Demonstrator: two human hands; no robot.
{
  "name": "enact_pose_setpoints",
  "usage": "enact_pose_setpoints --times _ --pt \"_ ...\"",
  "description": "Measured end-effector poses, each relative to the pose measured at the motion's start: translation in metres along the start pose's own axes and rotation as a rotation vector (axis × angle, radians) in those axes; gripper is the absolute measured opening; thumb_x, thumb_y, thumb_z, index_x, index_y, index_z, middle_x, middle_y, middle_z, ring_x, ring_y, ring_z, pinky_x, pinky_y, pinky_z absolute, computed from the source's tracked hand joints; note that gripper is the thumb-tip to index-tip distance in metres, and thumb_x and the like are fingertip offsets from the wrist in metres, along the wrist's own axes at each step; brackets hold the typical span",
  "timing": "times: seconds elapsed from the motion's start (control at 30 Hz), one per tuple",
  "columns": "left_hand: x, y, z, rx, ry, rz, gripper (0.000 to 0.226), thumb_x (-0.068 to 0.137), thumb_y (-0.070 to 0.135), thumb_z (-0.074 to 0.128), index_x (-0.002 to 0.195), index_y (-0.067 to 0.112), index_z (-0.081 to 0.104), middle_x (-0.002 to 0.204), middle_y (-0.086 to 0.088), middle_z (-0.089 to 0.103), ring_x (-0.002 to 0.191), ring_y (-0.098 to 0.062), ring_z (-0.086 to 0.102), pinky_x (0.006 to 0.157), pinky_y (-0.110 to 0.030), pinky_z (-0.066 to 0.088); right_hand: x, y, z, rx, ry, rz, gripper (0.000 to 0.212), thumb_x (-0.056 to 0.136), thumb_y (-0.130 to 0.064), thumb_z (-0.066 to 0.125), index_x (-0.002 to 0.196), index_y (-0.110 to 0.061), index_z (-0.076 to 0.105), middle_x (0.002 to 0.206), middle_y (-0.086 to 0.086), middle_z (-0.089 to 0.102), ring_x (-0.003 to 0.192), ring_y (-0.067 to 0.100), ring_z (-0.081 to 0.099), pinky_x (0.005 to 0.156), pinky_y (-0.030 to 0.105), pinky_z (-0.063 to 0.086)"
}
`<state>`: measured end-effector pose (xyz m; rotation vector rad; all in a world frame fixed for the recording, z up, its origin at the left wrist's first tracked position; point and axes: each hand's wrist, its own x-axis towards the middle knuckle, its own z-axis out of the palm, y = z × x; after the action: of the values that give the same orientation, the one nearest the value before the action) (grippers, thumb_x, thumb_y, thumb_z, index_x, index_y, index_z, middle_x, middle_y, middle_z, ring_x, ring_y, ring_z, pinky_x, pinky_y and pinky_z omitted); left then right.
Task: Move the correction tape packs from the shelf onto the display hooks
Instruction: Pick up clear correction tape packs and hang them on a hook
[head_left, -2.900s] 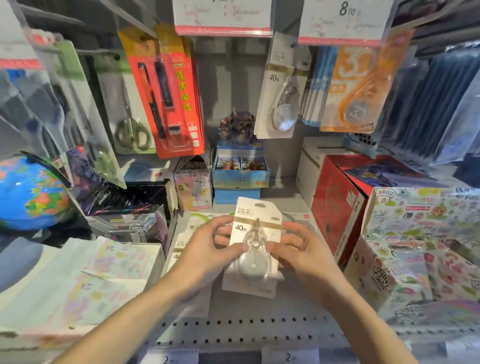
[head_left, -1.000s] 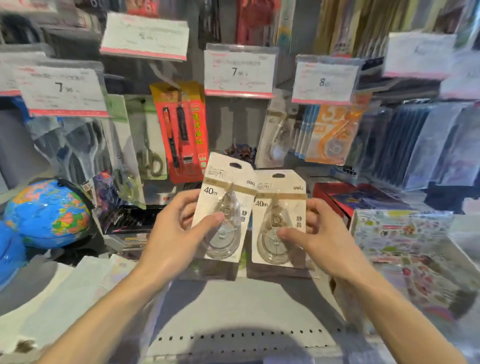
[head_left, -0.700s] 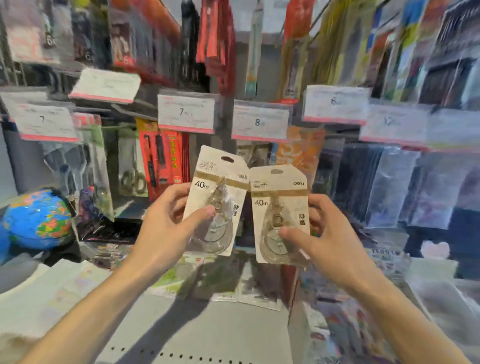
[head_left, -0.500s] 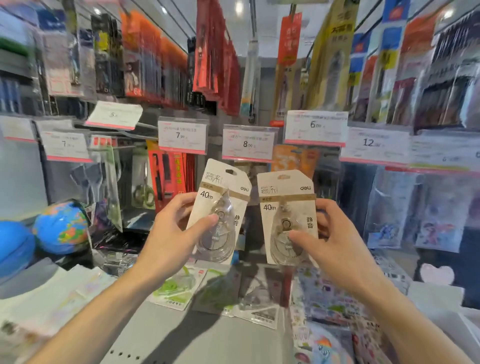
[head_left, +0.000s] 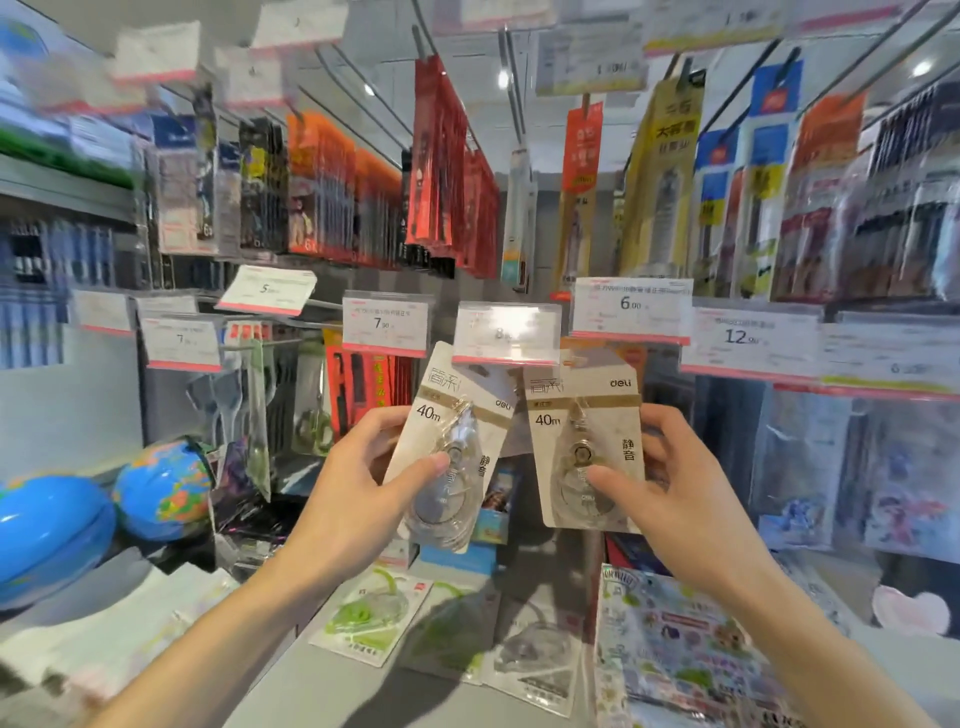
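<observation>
You are holding two correction tape packs up in front of a stationery display, one in each hand. Your left hand (head_left: 363, 488) grips the left pack (head_left: 452, 441), thumb pressed on the clear plastic blister and fingers curled behind the card; this pack tilts with its top leaning right. Your right hand (head_left: 675, 499) grips the right pack (head_left: 584, 441) the same way, thumb on the front of the blister, and this one stands nearly upright. Both packs are flat cream cardboard with a gold band across the middle, "40m" printed in dark type, and a teardrop-shaped transparent bubble moulded over the tape dispenser. Their top edges reach just under a clear plastic price tag (head_left: 506, 332) marked 8, and the upper corners of the two cards nearly meet. Below your hands, more packs (head_left: 371, 613) with green dispensers lie flat on the smooth grey shelf (head_left: 322, 680). Two glossy blue globes (head_left: 161, 488) sit at the left, and a sheet of colourful stickers (head_left: 675, 644) lies at the right. Rows of hanging packaged goods in red card and clear film fill the hooks above, blurred.
</observation>
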<state>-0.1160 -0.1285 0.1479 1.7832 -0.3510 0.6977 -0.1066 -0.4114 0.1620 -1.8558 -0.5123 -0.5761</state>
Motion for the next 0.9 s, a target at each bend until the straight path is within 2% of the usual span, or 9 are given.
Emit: enact_pose_setpoints --times 0.1,0.27,0.37,0.53,0.63,0.73,0.83,0.9 --pt "0.001 0.008 -0.007 0.010 -0.002 0.045 0.036 0.089 0.030 0.079 0.117 0.047 0.063 0.119 0.024 0.073 0.115 0.003 0.066 0.097 -0.034 0.050 -0.001 0.000 -0.004 -0.012 -0.004 -0.021 0.046 0.092 -0.019 0.076 0.118 -0.049 0.051 0.109 -0.039 0.069 0.099 -0.016 0.068 0.068 0.004 0.053" --pt "0.011 0.021 -0.016 0.023 0.028 0.097 0.036 0.089 0.021 0.079 0.120 0.033 0.064 0.116 0.018 0.075 0.110 -0.001 0.069 0.100 -0.040 0.053 0.008 0.004 -0.004 -0.088 -0.005 -0.013 0.047 0.092 -0.018 0.075 0.122 -0.047 0.054 0.112 -0.038 0.068 0.100 -0.015 0.066 0.071 0.003 0.052" --pt "0.017 0.024 -0.019 0.023 0.035 0.104 0.036 0.089 0.020 0.079 0.120 0.031 0.065 0.116 0.015 0.076 0.112 -0.004 0.069 0.104 -0.043 0.052 0.018 0.008 0.005 -0.126 -0.004 0.008 0.040 0.091 -0.021 0.076 0.114 -0.047 0.056 0.109 -0.036 0.069 0.098 -0.013 0.068 0.071 0.009 0.053" --pt "0.020 0.022 -0.025 0.017 0.027 0.125 0.035 0.089 0.024 0.079 0.118 0.037 0.065 0.116 0.019 0.075 0.111 -0.002 0.069 0.100 -0.040 0.053 0.036 0.010 0.030 -0.111 0.027 0.046 0.033 0.088 -0.033 0.079 0.105 -0.048 0.054 0.105 -0.021 0.073 0.093 -0.010 0.069 0.075 0.013 0.050" --pt "0.022 0.022 -0.029 0.009 0.034 0.139 0.035 0.088 0.023 0.079 0.118 0.036 0.065 0.115 0.019 0.076 0.108 -0.001 0.071 0.095 -0.036 0.053 0.043 0.009 0.039 -0.091 0.025 0.056 0.036 0.088 -0.038 0.079 0.113 -0.043 0.053 0.111 -0.024 0.066 0.098 -0.014 0.062 0.072 0.009 0.046" --pt "0.024 0.021 -0.032 0.006 0.037 0.140 0.036 0.089 0.022 0.079 0.119 0.035 0.064 0.115 0.018 0.076 0.107 -0.002 0.071 0.094 -0.035 0.053 0.047 0.007 0.044 -0.073 0.025 0.059 0.040 0.089 -0.037 0.079 0.118 -0.037 0.052 0.115 -0.019 0.067 0.101 -0.009 0.064 0.074 0.012 0.048" --pt "0.024 0.020 -0.033 0.010 0.038 0.137 0.036 0.089 0.020 0.079 0.119 0.033 0.064 0.114 0.018 0.077 0.106 -0.001 0.071 0.092 -0.032 0.053 0.049 0.006 0.047 -0.064 0.015 0.059 0.037 0.089 -0.037 0.079 0.103 -0.051 0.048 0.108 -0.026 0.065 0.089 -0.021 0.064 0.066 0.008 0.048" --pt "0.024 0.020 -0.035 0.005 0.041 0.138 0.036 0.089 0.019 0.079 0.120 0.031 0.065 0.113 0.018 0.077 0.105 0.000 0.072 0.089 -0.028 0.053 0.051 0.004 0.049 -0.063 0.020 0.050 0.036 0.088 -0.038 0.079 0.101 -0.052 0.048 0.104 -0.030 0.062 0.086 -0.026 0.061 0.063 0.007 0.048"
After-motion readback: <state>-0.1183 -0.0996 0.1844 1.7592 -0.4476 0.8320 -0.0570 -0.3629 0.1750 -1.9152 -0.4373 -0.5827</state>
